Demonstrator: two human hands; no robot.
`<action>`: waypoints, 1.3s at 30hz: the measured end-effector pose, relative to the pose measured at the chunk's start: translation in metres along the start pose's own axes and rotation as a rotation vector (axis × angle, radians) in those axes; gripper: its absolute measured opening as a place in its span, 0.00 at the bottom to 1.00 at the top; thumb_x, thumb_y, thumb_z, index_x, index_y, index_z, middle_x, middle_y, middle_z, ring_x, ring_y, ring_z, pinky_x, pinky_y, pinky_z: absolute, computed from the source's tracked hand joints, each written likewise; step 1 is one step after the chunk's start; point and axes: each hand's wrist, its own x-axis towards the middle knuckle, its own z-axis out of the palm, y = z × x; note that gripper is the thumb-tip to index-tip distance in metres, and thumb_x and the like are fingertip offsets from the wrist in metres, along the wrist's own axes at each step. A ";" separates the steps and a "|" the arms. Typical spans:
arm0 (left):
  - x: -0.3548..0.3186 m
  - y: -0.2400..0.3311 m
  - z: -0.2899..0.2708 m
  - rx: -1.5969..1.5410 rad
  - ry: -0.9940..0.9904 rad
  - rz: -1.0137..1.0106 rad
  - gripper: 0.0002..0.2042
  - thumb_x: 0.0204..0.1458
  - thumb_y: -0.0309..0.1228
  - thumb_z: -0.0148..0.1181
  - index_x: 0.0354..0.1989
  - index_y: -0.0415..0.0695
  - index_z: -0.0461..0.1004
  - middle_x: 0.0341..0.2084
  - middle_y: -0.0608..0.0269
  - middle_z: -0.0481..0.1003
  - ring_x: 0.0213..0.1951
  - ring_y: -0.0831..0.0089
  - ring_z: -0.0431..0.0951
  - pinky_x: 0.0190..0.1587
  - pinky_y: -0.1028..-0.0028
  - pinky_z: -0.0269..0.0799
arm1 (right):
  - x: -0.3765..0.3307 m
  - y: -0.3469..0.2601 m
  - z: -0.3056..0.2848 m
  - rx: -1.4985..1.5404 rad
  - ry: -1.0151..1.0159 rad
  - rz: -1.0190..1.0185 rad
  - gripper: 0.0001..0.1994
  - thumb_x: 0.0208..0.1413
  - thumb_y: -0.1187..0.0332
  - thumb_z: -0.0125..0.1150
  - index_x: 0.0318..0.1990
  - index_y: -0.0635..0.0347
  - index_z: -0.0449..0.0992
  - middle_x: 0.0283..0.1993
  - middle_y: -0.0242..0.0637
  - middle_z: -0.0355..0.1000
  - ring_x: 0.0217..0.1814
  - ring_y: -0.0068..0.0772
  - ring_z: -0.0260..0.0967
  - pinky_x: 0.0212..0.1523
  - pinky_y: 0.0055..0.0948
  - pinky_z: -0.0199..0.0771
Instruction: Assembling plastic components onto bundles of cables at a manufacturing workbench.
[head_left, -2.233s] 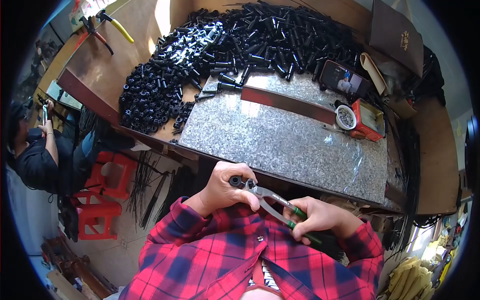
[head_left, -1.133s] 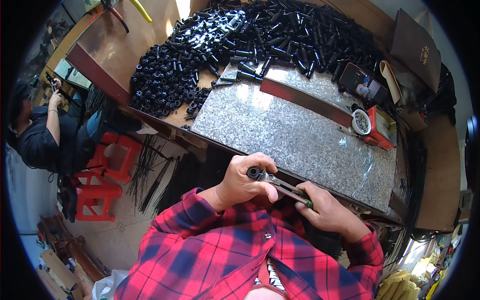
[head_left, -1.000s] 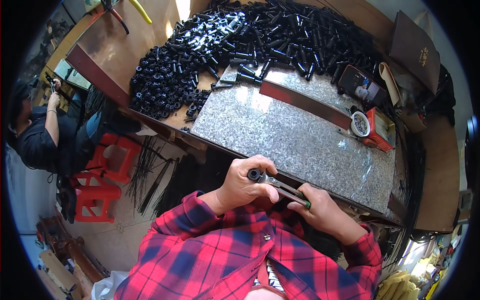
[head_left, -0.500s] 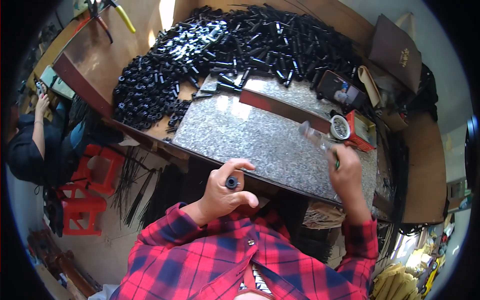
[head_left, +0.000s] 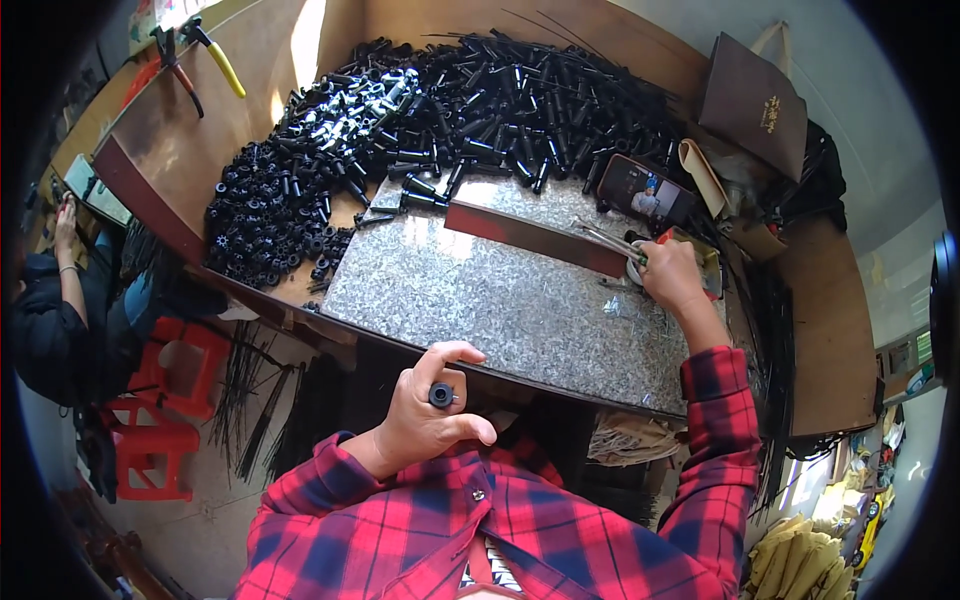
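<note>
My left hand [head_left: 425,415] stays close to my chest, below the near edge of the speckled stone slab [head_left: 500,300], and pinches a small black round part [head_left: 441,395] between thumb and fingers. My right hand [head_left: 672,276] reaches out to the slab's far right end and grips pliers [head_left: 605,240], whose jaws point left. That hand is over a white tape roll [head_left: 633,270] beside a red box [head_left: 708,262].
A big heap of black plastic parts [head_left: 400,110] covers the wooden table behind the slab. A red bar [head_left: 535,235] lies across the slab. A phone [head_left: 647,192], a brown paper bag [head_left: 752,105] and hand tools [head_left: 195,55] are nearby. Another person [head_left: 60,300] sits at left beside red stools [head_left: 160,410].
My hands parted: the right one carried the pliers from my chest out to the slab's far right end. The left kept the black part near my body.
</note>
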 end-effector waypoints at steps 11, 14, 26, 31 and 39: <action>0.001 -0.004 0.000 0.015 0.006 -0.028 0.35 0.31 0.39 0.78 0.48 0.41 0.64 0.08 0.73 0.58 0.14 0.87 0.56 0.18 0.82 0.49 | -0.002 0.003 0.007 0.032 0.087 0.058 0.08 0.43 0.68 0.62 0.32 0.58 0.75 0.27 0.43 0.72 0.36 0.47 0.70 0.40 0.43 0.63; 0.007 -0.003 0.001 -0.004 -0.024 -0.081 0.40 0.33 0.48 0.73 0.51 0.38 0.60 0.11 0.77 0.58 0.17 0.90 0.56 0.21 0.84 0.47 | -0.009 0.006 0.000 0.072 0.246 0.078 0.07 0.47 0.69 0.61 0.33 0.60 0.73 0.26 0.44 0.71 0.36 0.49 0.68 0.39 0.44 0.64; 0.015 -0.003 0.012 -0.025 0.036 -0.126 0.42 0.29 0.48 0.76 0.52 0.41 0.60 0.15 0.79 0.64 0.20 0.91 0.61 0.22 0.86 0.54 | -0.081 -0.193 -0.049 1.502 0.172 -0.144 0.05 0.45 0.80 0.63 0.27 0.62 0.73 0.32 0.36 0.68 0.36 0.32 0.67 0.38 0.29 0.68; 0.008 -0.001 0.007 -0.129 0.060 -0.156 0.43 0.28 0.44 0.78 0.53 0.42 0.60 0.32 0.70 0.72 0.34 0.86 0.70 0.36 0.83 0.67 | -0.083 -0.216 -0.038 1.514 0.194 -0.219 0.05 0.46 0.78 0.62 0.30 0.63 0.72 0.31 0.41 0.69 0.31 0.41 0.69 0.31 0.32 0.69; 0.011 -0.001 0.000 -0.088 0.052 -0.155 0.39 0.31 0.35 0.78 0.53 0.42 0.60 0.29 0.69 0.74 0.32 0.85 0.73 0.34 0.82 0.69 | -0.080 -0.221 -0.036 1.551 0.131 -0.153 0.02 0.49 0.80 0.60 0.29 0.63 0.75 0.28 0.33 0.71 0.36 0.28 0.68 0.39 0.28 0.68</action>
